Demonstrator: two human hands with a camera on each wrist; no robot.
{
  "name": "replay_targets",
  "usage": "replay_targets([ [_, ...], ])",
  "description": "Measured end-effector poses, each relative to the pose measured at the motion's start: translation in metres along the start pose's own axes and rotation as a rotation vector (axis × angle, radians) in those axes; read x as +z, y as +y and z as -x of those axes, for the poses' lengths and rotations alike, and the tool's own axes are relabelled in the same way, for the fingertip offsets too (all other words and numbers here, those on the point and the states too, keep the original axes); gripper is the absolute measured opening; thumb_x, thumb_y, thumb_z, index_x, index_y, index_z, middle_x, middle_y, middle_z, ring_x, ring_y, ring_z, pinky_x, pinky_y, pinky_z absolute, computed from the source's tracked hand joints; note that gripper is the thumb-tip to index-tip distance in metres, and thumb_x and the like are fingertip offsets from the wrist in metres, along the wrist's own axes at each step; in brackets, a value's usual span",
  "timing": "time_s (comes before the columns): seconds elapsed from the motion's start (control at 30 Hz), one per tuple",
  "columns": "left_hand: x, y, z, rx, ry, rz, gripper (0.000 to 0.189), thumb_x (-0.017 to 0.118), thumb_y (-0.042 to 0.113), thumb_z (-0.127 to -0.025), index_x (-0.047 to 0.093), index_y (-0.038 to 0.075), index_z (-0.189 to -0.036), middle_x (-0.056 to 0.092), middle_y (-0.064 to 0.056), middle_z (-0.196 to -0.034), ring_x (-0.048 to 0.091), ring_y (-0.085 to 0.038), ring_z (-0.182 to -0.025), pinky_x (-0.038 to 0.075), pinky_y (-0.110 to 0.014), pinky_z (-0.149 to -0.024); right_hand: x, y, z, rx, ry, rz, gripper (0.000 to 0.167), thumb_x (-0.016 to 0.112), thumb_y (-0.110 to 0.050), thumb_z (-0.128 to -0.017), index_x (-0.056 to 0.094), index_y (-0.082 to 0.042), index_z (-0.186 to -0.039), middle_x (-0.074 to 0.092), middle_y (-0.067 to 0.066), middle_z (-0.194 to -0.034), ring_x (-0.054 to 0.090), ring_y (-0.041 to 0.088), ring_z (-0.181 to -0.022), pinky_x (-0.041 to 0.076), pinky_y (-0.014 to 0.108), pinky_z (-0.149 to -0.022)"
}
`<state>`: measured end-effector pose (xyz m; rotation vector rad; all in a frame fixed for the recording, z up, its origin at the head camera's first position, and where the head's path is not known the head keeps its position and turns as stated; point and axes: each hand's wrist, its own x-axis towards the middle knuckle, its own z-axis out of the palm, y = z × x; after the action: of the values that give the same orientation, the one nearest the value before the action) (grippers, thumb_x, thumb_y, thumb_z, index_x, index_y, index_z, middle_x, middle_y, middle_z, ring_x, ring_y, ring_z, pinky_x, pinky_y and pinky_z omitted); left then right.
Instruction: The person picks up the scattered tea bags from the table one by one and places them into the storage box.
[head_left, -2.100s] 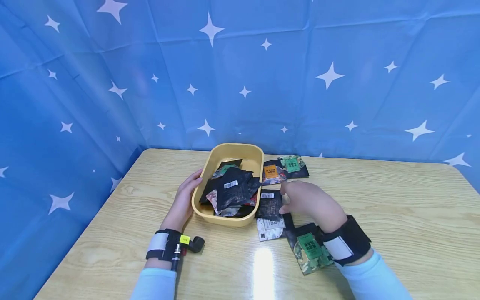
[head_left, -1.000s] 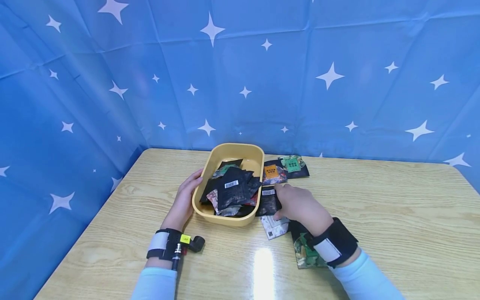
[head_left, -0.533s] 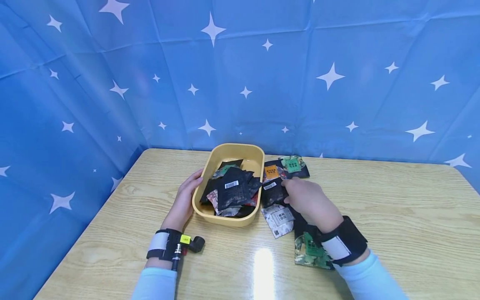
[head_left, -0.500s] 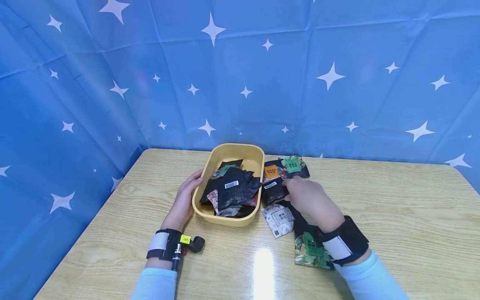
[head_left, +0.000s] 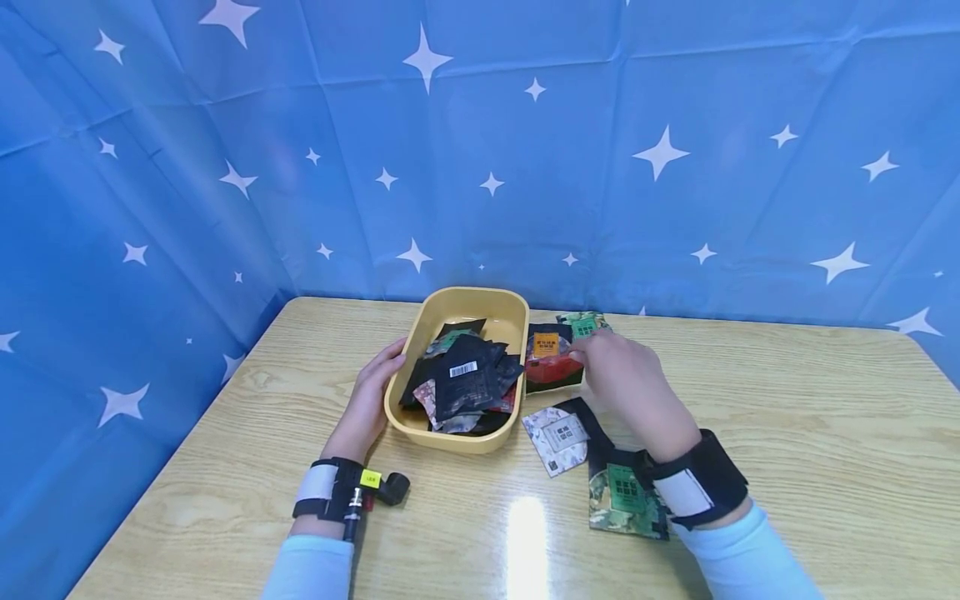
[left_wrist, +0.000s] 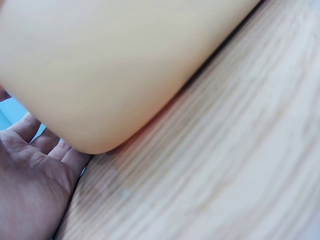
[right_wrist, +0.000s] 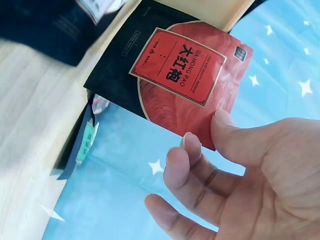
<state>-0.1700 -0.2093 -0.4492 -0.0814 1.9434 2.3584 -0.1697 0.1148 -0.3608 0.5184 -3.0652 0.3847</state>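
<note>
My right hand [head_left: 633, 387] pinches a red and black tea packet [head_left: 553, 371] by one edge, between thumb and fingertips. In the right wrist view this tea packet [right_wrist: 182, 65] shows a red label reading "DA HONG PAO". It is lifted and tilted, partly covering an orange-labelled packet [head_left: 547, 343]. My left hand [head_left: 367, 400] rests against the left outer wall of a yellow bin [head_left: 450, 443], fingers extended. The left wrist view shows that hand [left_wrist: 35, 175] beside the bin's rounded corner. Several packets, topped by a black one with a barcode [head_left: 465, 383], lie heaped inside the bin.
A green-labelled packet [head_left: 585, 325] lies behind my right fingers. Nearer lie a white-labelled packet [head_left: 558, 437] and another green-labelled packet [head_left: 626, 496]. A blue star-patterned cloth [head_left: 480, 150] hangs behind the wooden table [head_left: 810, 450].
My right hand has pulled the barcode-side-up packet off the white-labelled one, away from me, and turned it to show its red face. The white-labelled packet has rotated slightly. My left hand has stayed put.
</note>
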Motion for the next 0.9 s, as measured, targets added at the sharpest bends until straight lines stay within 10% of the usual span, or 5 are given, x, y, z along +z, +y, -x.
replay_targets([
  [0.5,0.000,0.001,0.001,0.002,-0.002,0.022,0.052,0.038,0.013,-0.103,0.031,-0.003,-0.152,0.032,-0.016,-0.155,0.034,-0.027,-0.139,0.030,-0.036,-0.115,-0.023,0.005,0.006,0.087,0.154,-0.055,0.019,0.056,-0.012,-0.100,0.070,0.000,-0.097,0.064,0.012,-0.076,0.056,0.026,-0.064,0.044,0.038,-0.049],
  [0.9,0.000,0.000,0.000,-0.005,0.000,0.018,0.052,0.038,0.013,-0.103,0.031,-0.002,-0.152,0.031,-0.016,-0.156,0.033,-0.027,-0.140,0.028,-0.039,-0.116,-0.017,-0.014,0.006,0.025,0.377,-0.102,0.029,0.057,-0.017,-0.100,0.071,0.002,-0.115,0.072,0.020,-0.098,0.064,0.031,-0.074,0.052,0.043,-0.052],
])
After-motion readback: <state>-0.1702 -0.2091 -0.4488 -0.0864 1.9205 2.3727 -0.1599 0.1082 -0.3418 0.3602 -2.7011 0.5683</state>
